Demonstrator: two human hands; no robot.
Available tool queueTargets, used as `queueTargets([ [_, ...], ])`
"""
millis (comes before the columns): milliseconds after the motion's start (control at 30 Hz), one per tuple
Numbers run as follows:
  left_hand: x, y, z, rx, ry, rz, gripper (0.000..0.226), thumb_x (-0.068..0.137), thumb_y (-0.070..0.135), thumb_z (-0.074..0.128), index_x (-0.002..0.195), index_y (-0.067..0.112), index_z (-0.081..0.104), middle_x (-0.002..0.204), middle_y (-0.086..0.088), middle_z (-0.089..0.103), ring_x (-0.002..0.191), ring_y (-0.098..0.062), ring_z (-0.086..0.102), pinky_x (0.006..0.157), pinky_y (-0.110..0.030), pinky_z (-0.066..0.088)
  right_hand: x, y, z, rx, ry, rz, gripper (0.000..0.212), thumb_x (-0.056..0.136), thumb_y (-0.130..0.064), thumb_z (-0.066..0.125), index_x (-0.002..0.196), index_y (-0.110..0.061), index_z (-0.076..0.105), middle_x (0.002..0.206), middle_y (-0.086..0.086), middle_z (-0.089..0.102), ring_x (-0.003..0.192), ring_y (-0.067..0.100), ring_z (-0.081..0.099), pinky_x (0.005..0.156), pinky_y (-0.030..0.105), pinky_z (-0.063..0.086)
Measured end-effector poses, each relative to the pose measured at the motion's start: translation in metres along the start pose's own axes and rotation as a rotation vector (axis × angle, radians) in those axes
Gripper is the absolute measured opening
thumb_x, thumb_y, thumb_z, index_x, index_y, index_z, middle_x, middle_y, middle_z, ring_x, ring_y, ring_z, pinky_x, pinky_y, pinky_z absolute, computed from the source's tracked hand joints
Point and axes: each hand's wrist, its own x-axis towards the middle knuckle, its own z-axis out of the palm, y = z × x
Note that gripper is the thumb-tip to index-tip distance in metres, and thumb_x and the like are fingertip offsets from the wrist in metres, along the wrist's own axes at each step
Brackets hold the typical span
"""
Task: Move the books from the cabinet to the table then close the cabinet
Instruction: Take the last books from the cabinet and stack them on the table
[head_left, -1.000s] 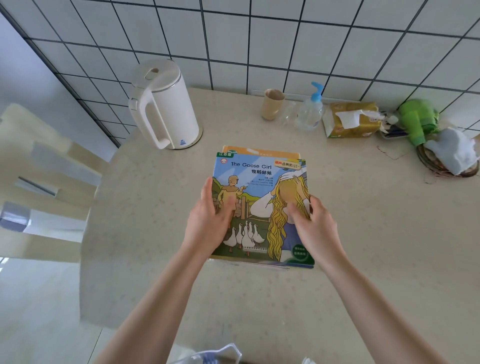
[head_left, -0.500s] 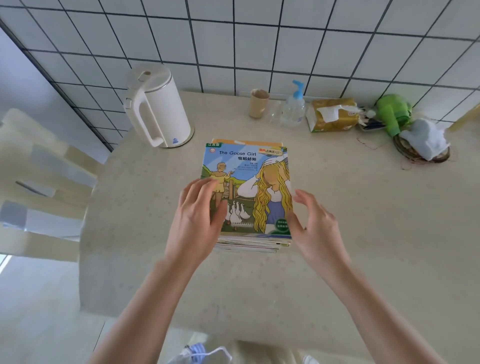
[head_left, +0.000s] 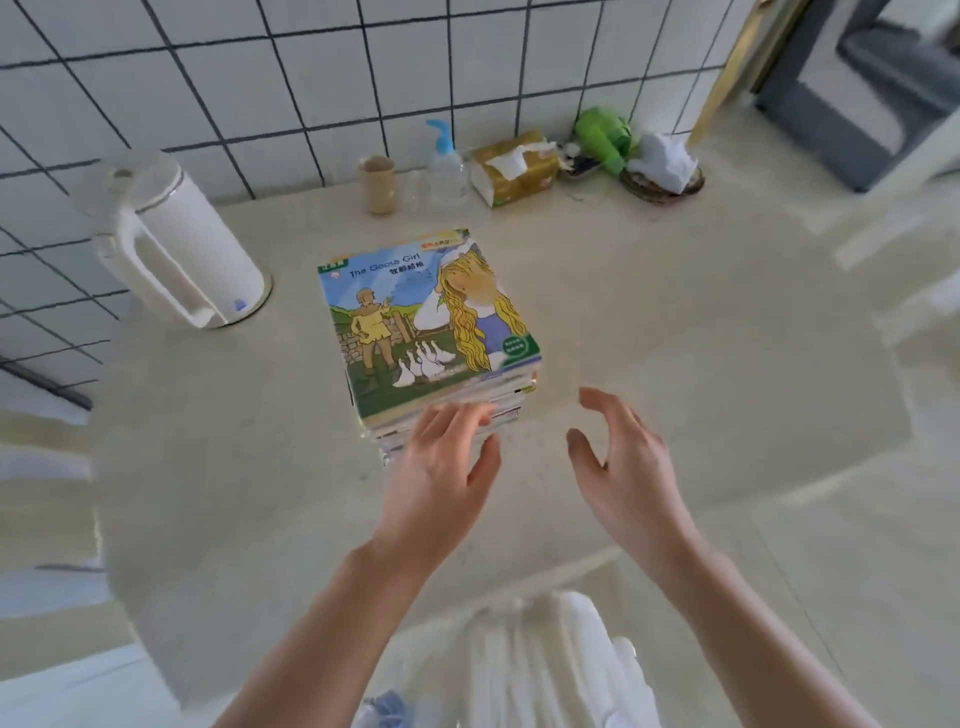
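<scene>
Resting on speckled beige table (head_left: 649, 322): books (head_left: 426, 322), by tiled wall (head_left: 311, 78).

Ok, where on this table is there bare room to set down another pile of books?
Bare table lies right of the book stack, and more in front of the kettle. The wall edge is crowded: cup, pump bottle, tissue pack.

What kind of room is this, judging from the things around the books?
Probably a home kitchen or dining corner. A white kettle stands on a pale table against a tiled wall, with a cup, a pump bottle and a tissue pack beside it.
</scene>
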Motion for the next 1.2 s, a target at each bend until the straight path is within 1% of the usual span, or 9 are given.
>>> queueTargets([
  [67,-0.01,0.004,0.004,0.006,-0.074,0.03,0.035,0.09,0.03,0.047,0.117,0.013,0.063,0.104,0.003,0.067,0.101,-0.021,0.06,0.083,-0.035,0.048,-0.026,0.005,-0.003,-0.008,0.047,0.055,0.038,0.089,-0.01,0.06,0.127,-0.009,0.055,0.127,0.003,0.061,0.108,0.028,0.06,0.087,0.011,0.025],
  [300,-0.034,0.044,0.034,-0.048,-0.243,0.19,0.031,0.09,0.03,0.046,0.107,0.014,0.066,0.091,0.004,0.069,0.089,-0.021,0.064,0.08,-0.026,0.044,-0.118,0.042,-0.029,-0.01,0.198,0.292,0.036,0.089,-0.009,0.06,0.124,-0.012,0.057,0.117,0.0,0.065,0.114,0.021,0.057,0.086,0.009,0.024],
  [467,-0.066,0.083,0.067,-0.096,-0.409,0.265,0.019,0.09,0.018,0.059,0.106,0.016,0.068,0.088,0.004,0.069,0.088,-0.017,0.061,0.076,-0.02,0.04,-0.187,0.074,-0.048,-0.038,0.26,0.453,0.035,0.089,-0.01,0.06,0.124,-0.012,0.057,0.117,0.0,0.066,0.112,0.02,0.06,0.091,0.017,0.033],
  [600,-0.096,0.123,0.102,-0.129,-0.527,0.373,0.018,0.087,0.011,0.064,0.103,0.017,0.069,0.085,0.004,0.07,0.083,-0.016,0.063,0.074,-0.013,0.036,-0.251,0.099,-0.067,-0.043,0.346,0.588,0.035,0.092,-0.014,0.058,0.127,-0.014,0.056,0.118,-0.002,0.065,0.104,0.018,0.062,0.088,0.013,0.03],
  [700,-0.124,0.16,0.126,-0.176,-0.612,0.453,0.018,0.087,0.014,0.062,0.103,0.018,0.069,0.083,0.004,0.069,0.079,-0.013,0.062,0.072,-0.014,0.038,-0.306,0.116,-0.08,-0.019,0.42,0.705,0.034,0.091,-0.013,0.059,0.125,-0.014,0.057,0.115,-0.003,0.066,0.106,0.016,0.061,0.089,0.013,0.031],
  [833,-0.185,0.219,0.157,-0.208,-0.729,0.573,0.02,0.086,0.009,0.065,0.104,0.017,0.069,0.084,0.003,0.07,0.074,-0.004,0.057,0.07,-0.011,0.035,-0.398,0.142,-0.1,0.005,0.543,0.839,0.034,0.089,-0.011,0.06,0.124,-0.012,0.058,0.108,-0.003,0.068,0.104,0.013,0.061,0.086,0.011,0.031],
  [933,-0.233,0.258,0.175,-0.205,-0.804,0.647,0.02,0.087,0.01,0.066,0.104,0.016,0.07,0.083,0.005,0.071,0.075,-0.005,0.059,0.07,-0.006,0.036,-0.462,0.154,-0.112,0.022,0.61,0.93,0.035,0.09,-0.013,0.059,0.125,-0.013,0.057,0.108,-0.003,0.068,0.103,0.012,0.061,0.085,0.014,0.034],
  [1100,-0.332,0.329,0.209,-0.209,-0.955,0.82,0.02,0.09,0.016,0.063,0.109,0.019,0.068,0.082,0.017,0.063,0.078,-0.002,0.059,0.07,-0.016,0.038,-0.58,0.175,-0.13,0.032,0.712,1.085,0.034,0.092,-0.016,0.057,0.126,-0.014,0.055,0.112,-0.001,0.066,0.104,0.012,0.059,0.085,0.015,0.034],
  [1200,-0.387,0.365,0.223,-0.241,-1.029,0.876,0.02,0.09,0.017,0.063,0.109,0.02,0.067,0.081,0.018,0.06,0.077,-0.001,0.056,0.069,-0.018,0.039,-0.639,0.182,-0.139,0.033,0.746,1.159,0.035,0.093,-0.018,0.056,0.127,-0.014,0.054,0.114,-0.002,0.065,0.105,0.012,0.057,0.085,0.014,0.032],
])
